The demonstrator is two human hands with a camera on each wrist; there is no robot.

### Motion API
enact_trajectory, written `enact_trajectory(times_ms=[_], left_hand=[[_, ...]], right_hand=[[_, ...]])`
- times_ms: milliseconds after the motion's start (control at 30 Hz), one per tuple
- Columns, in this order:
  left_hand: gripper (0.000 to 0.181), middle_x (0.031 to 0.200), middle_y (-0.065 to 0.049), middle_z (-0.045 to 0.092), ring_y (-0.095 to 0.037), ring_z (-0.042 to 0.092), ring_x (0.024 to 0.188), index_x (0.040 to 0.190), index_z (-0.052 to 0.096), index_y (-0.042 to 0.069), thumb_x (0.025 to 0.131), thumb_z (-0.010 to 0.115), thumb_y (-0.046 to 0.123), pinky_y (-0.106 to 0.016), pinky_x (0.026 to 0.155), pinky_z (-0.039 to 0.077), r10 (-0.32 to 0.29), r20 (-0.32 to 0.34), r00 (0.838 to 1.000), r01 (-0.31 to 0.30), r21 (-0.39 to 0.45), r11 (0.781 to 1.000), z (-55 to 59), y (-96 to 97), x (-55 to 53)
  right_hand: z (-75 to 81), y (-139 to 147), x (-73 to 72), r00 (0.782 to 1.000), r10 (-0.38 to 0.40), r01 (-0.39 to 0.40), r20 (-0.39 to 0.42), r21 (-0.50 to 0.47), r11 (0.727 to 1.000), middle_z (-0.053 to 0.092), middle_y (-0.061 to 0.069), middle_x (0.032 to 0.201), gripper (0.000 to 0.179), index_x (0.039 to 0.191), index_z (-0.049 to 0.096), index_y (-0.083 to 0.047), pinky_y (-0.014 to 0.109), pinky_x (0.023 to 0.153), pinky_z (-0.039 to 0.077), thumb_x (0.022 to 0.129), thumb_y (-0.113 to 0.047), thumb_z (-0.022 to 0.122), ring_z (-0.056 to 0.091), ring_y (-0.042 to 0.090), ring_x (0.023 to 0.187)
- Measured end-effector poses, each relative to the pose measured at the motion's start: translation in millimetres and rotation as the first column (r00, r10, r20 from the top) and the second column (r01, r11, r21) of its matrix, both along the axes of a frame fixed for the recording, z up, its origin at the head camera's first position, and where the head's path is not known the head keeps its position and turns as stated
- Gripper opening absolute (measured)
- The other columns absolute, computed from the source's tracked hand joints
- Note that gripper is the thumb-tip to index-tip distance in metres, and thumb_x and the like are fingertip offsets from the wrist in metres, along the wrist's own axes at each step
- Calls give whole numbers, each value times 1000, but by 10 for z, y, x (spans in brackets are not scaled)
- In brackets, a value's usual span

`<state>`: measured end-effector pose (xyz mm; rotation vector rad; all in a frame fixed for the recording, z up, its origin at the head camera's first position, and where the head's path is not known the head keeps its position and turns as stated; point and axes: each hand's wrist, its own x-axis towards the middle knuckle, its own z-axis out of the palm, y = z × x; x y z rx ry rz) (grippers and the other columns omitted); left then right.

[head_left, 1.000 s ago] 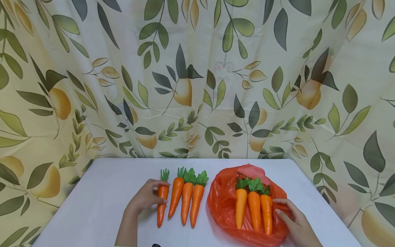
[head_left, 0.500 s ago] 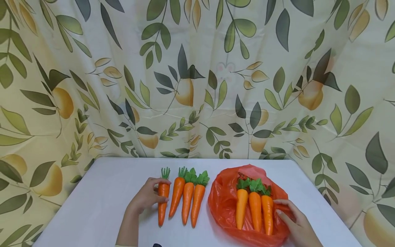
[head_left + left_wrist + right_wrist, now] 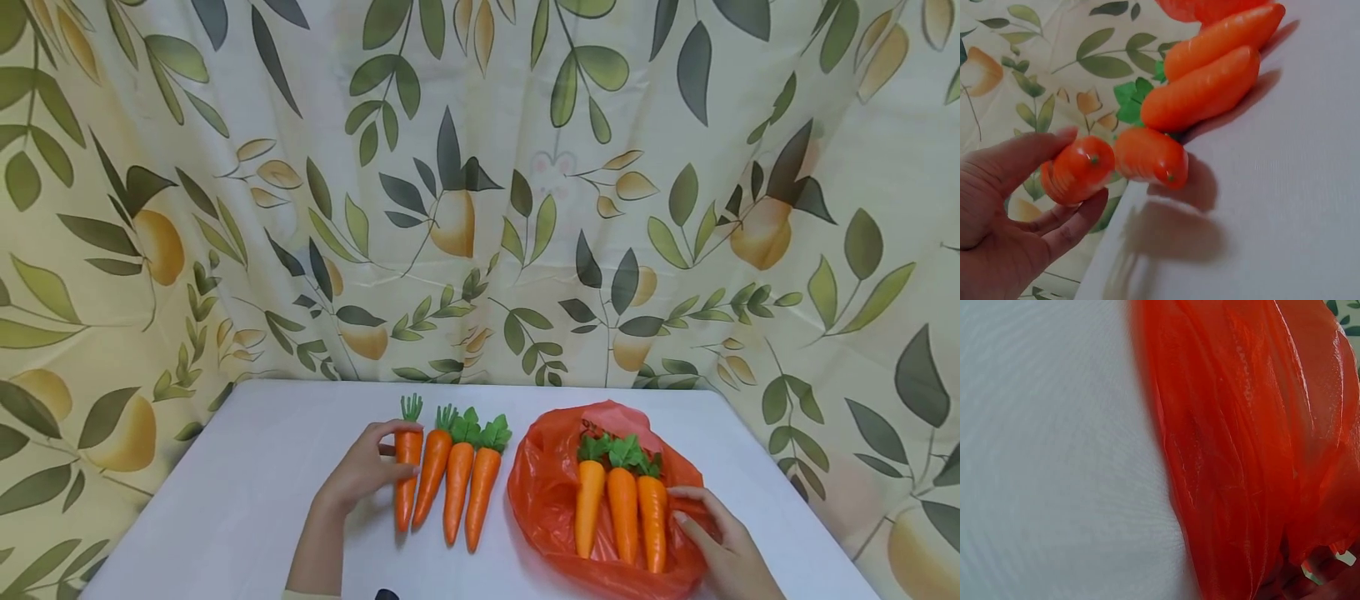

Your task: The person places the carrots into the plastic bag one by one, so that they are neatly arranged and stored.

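Note:
My left hand [image 3: 367, 467] pinches a carrot [image 3: 406, 479] with a green top between thumb and fingers. In the left wrist view this carrot [image 3: 1082, 169] hangs above the table, tip toward the camera, with a shadow below. Right beside it lies another carrot [image 3: 432, 471], first in a row with two leafy-topped carrots, a middle one [image 3: 457, 492] and a right one [image 3: 482, 496]. My right hand [image 3: 723, 542] holds the right edge of a red plastic bag [image 3: 540, 500]; some of its fingers are hidden by the bag. Three carrots [image 3: 622, 508] lie side by side on the bag's opening.
A white-covered table [image 3: 247, 500] carries everything. Behind it and at both sides hangs a curtain [image 3: 480, 333] printed with leaves and fruit. A small dark object [image 3: 386, 594] shows at the bottom edge of the head view.
My left hand has raised its carrot from the table and shifted it slightly right, closer to the row. The right hand stays at the bag. The head view has drifted slightly.

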<state>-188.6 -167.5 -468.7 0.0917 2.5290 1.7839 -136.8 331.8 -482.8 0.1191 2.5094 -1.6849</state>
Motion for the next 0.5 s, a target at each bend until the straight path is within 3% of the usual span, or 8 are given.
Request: enact_trajectory(times_ms=[167, 500], left_hand=[[53, 137, -15, 48, -34, 58, 109, 126, 72, 20, 78, 91, 8, -41, 78, 56, -40, -5, 999, 40, 65, 997, 59, 88, -13], [53, 135, -13, 48, -35, 57, 113, 129, 70, 20, 81, 90, 13, -42, 80, 56, -80, -35, 996, 82, 72, 994, 190, 278, -23]], right_hand=[[-1, 5, 9, 1000, 0, 0, 4, -6, 1000, 48, 23, 143, 46, 147, 42, -1, 38, 85, 59, 108, -17, 58, 60, 26, 111], [9, 14, 14, 999, 7, -6, -31, 14, 1000, 52, 22, 141, 45, 145, 45, -2, 36, 86, 59, 107, -21, 59, 61, 21, 113]])
